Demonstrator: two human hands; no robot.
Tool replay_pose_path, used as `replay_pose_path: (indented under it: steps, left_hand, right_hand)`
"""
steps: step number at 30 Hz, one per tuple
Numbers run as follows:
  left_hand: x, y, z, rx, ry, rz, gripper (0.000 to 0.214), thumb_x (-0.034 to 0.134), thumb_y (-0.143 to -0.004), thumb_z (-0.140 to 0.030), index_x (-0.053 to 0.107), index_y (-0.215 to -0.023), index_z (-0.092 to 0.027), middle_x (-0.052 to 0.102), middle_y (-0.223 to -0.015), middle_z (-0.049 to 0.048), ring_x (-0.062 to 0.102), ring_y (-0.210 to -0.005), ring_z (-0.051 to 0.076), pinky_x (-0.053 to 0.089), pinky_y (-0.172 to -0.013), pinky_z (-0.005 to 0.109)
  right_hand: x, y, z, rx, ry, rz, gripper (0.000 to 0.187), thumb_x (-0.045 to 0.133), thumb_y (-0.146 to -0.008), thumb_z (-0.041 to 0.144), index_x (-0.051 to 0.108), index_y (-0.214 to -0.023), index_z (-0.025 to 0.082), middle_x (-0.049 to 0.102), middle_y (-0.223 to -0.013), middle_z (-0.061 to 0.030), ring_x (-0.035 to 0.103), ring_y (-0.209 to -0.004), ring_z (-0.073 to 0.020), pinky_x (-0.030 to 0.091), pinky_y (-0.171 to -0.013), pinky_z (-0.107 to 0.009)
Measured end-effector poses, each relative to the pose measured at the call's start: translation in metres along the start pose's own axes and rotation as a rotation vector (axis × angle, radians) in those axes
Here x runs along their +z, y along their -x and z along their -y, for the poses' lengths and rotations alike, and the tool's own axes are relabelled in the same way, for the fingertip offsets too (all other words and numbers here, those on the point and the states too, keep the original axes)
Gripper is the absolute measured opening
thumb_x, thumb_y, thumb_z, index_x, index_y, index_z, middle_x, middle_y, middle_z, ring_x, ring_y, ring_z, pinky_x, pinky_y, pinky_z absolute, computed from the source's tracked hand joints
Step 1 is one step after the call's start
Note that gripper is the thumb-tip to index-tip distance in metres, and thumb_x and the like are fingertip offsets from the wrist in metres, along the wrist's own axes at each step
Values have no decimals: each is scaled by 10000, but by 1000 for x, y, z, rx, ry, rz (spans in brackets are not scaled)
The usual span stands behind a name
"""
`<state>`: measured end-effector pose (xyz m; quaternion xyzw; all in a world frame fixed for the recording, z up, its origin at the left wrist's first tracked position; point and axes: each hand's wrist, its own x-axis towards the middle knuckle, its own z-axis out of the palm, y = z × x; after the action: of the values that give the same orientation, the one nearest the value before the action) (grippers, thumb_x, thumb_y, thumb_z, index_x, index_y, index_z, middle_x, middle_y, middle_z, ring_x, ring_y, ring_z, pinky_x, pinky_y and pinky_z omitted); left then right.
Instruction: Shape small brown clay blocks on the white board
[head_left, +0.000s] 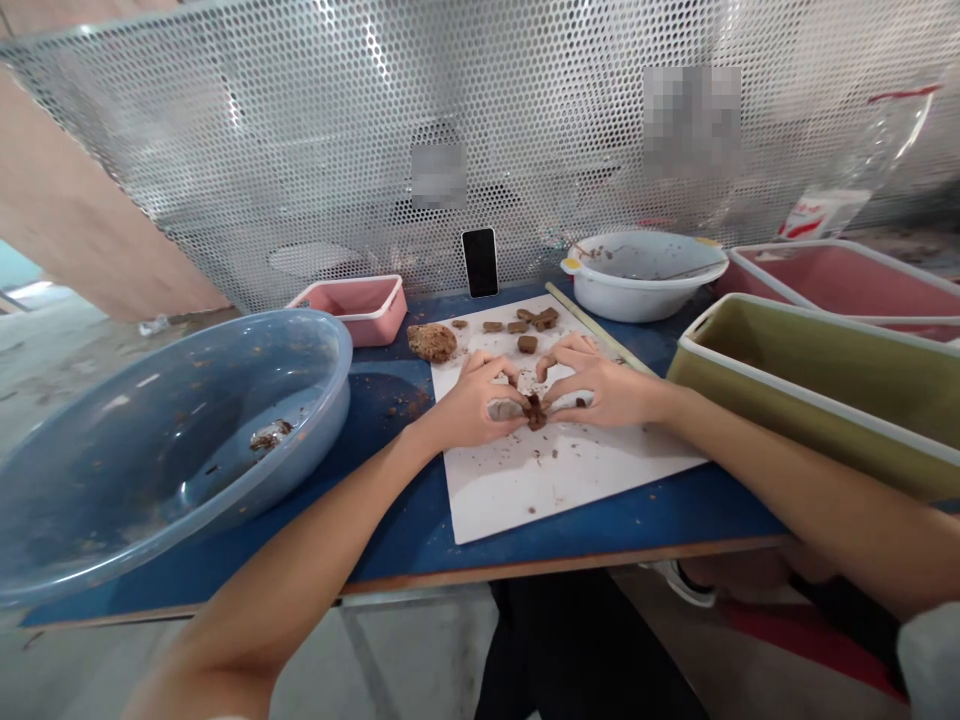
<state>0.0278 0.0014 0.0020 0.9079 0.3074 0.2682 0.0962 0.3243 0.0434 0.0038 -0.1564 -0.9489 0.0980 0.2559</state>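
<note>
Both my hands meet over the middle of a white board (570, 480) on the blue table. My left hand (476, 400) and my right hand (600, 385) pinch a small brown clay piece (534, 411) between their fingertips, fingers curled. Under my left fingers lies a pale roundish object (501, 409) that I cannot make out. Farther back on the board lie several small shaped clay pieces (529, 322), and a rough clay lump (432, 341) sits at the board's back left corner. Clay crumbs dot the board.
A large clear blue basin (150, 440) stands at left, a small pink tub (352, 305) behind it. A white bowl (641, 272), an olive bin (810, 385) and a pink bin (847, 275) fill the right. A phone (480, 262) leans on the perforated metal screen. A thin stick (592, 330) lies beside the board.
</note>
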Motion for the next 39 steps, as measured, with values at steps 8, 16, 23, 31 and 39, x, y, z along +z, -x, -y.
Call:
replay_pose_path:
  steps: [8,16,23,31,39]
  left_hand:
    - [5,-1,1,-32,30,13,103,912,-997,-403,948,-1039,-316,713,-1204,95,564,-1219,305,469,-1192,516]
    - [6,-2,-3,-4,39,-7,66,931,-984,-374,950,-1017,-320,728,-1185,90,571,-1222,299,473,-1180,510]
    - [8,-2,-3,-13,33,-2,46,946,-968,-363,947,-997,-327,731,-1200,87,570,-1237,300,477,-1189,497]
    - [6,-3,-4,-44,53,21,87,924,-985,-402,953,-999,-321,703,-1193,97,563,-1237,313,483,-1187,501]
    - [8,-3,-2,-27,46,5,79,929,-979,-399,955,-998,-327,703,-1184,94,563,-1223,311,478,-1188,509]
  right_hand:
    - [4,-3,4,28,-19,25,238,762,-1087,527,934,-1049,366,707,-1267,-97,577,-1291,-328,475,-1185,-568]
    - [6,-3,5,22,-16,27,270,735,-1104,527,930,-1049,348,699,-1255,-113,567,-1270,-334,484,-1161,-572]
    - [6,-4,7,29,-8,38,235,757,-1090,506,916,-1011,351,701,-1235,-107,566,-1269,-340,472,-1172,-581]
    - [1,-4,9,46,-24,58,236,774,-1077,518,915,-1038,333,692,-1283,-114,548,-1292,-345,443,-1180,-597]
    - [5,-3,7,44,-9,48,283,726,-1099,539,914,-1009,346,705,-1270,-110,559,-1277,-343,459,-1157,-595]
